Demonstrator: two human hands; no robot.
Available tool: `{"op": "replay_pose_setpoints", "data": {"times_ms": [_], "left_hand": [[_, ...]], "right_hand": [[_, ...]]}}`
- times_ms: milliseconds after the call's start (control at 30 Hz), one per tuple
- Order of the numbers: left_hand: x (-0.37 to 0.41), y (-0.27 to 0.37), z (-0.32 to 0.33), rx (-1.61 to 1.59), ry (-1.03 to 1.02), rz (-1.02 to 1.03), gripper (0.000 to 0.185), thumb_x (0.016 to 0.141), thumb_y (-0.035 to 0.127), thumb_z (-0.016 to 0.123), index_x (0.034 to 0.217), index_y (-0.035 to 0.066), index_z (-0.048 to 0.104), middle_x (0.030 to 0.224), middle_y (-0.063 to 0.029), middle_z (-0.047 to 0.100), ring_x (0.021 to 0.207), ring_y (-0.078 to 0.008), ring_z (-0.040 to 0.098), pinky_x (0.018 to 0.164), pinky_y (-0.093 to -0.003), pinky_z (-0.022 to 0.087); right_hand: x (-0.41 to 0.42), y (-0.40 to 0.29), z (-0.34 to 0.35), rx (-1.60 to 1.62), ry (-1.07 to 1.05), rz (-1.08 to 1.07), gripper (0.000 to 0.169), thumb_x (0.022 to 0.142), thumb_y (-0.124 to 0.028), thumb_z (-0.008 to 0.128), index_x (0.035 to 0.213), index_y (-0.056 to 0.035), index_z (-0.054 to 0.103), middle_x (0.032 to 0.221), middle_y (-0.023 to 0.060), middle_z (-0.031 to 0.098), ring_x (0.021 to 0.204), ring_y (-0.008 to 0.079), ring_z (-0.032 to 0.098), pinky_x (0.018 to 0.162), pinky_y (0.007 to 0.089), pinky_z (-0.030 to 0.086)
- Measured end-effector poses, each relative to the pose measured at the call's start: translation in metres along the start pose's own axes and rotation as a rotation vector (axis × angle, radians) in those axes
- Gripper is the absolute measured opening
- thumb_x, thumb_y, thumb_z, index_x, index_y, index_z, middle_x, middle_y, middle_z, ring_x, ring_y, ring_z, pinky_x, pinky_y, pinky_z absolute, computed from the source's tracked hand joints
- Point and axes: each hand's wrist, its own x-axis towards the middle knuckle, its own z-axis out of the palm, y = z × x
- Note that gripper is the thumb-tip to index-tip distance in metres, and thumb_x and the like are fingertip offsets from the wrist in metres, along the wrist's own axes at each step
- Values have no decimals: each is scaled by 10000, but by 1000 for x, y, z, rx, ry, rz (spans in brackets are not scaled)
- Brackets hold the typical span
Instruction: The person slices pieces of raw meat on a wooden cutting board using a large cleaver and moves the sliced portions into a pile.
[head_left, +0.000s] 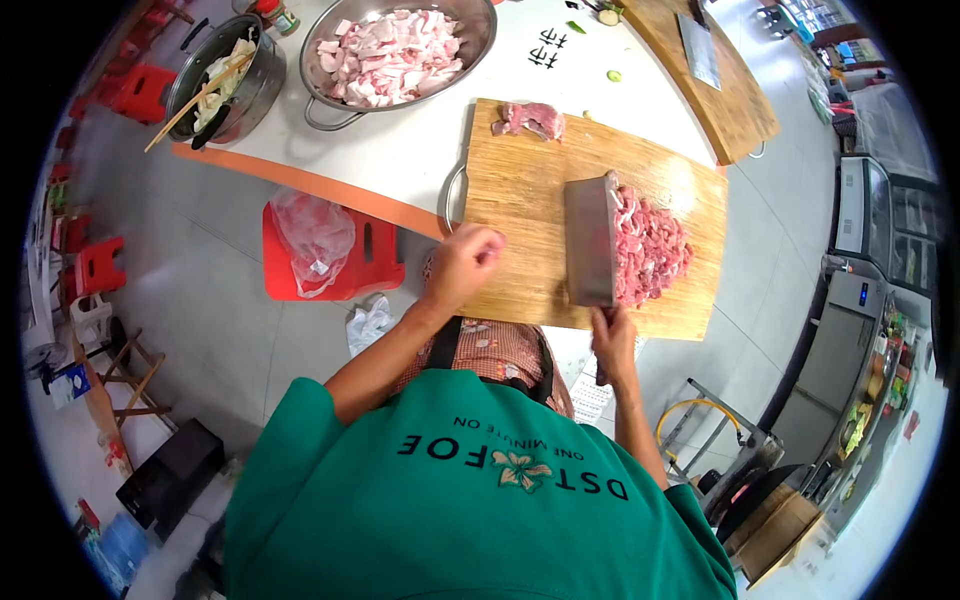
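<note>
My right hand (615, 345) grips the handle of a cleaver (589, 244), whose broad blade lies against the left side of a heap of sliced raw meat (651, 251). The heap rests on a wooden cutting board (521, 217). My left hand (469, 262) is curled above the board's left edge, near its metal handle (450, 199); no object shows in it, though its palm is hidden. An uncut piece of raw meat (531, 121) lies at the board's upper left corner.
A metal basin (480, 37) of pale, fatty meat pieces and a pot (262, 94) with chopsticks stand at the upper left. A second board (739, 124) bears another cleaver (699, 52). A red stool (382, 259) holding a plastic bag stands beside the table (382, 157).
</note>
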Motion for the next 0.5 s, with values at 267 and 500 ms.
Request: {"op": "replay_pose_setpoints", "data": {"times_ms": [267, 500], "left_hand": [[0, -4, 51, 231, 67, 144, 205, 681, 54, 660, 879, 42, 605, 935, -75, 596, 896, -281, 558, 772, -350, 460], [1, -16, 41, 374, -63, 350, 190, 685, 107, 656, 864, 45, 638, 913, -87, 622, 897, -269, 567, 767, -352, 469]], "right_hand": [[-29, -34, -12, -153, 10, -112, 213, 816, -123, 596, 919, 15, 470, 604, 172, 545, 520, 295, 553, 493, 369, 424], [-40, -21, 2, -508, -114, -267, 218, 810, -155, 579, 835, -5, 422, 622, 179, 567, 542, 362, 570, 484, 439, 454]]}}
